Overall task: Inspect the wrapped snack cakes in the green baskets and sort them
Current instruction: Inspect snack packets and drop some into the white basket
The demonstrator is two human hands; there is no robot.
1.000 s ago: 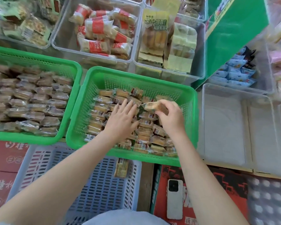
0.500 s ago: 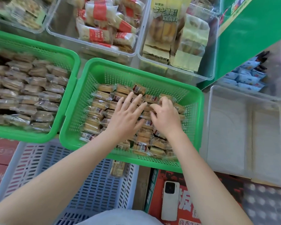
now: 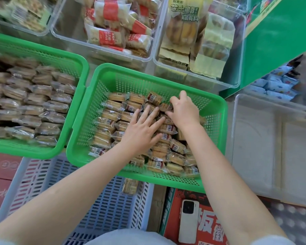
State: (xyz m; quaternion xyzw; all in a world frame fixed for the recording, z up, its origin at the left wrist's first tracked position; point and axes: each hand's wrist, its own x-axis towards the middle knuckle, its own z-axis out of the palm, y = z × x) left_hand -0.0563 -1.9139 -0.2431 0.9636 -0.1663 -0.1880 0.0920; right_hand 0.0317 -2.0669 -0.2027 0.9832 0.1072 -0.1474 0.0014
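- Two green baskets are seen side by side: the left basket is filled with rows of wrapped snack cakes, and the near basket is filled with a looser pile of wrapped cakes. The cakes in each are too many and too overlapped to be counted.
- One single wrapped cake is seen lying in the pale blue slotted crate just below the near basket's front rim.
- Two hands are placed inside the near basket, on top of the pile.
- The left hand is laid flat on the cakes with its fingers straight and spread; nothing is gripped by it.
- The right hand is set just beside it, toward the far side of the pile, with its fingers curled down onto a cake; whether that cake is actually pinched cannot be told.
- Three clear bins with other packaged snacks are ranged behind the baskets, and one clear tub is seen at the right.
- One white phone is seen lying on a red carton below the near basket.
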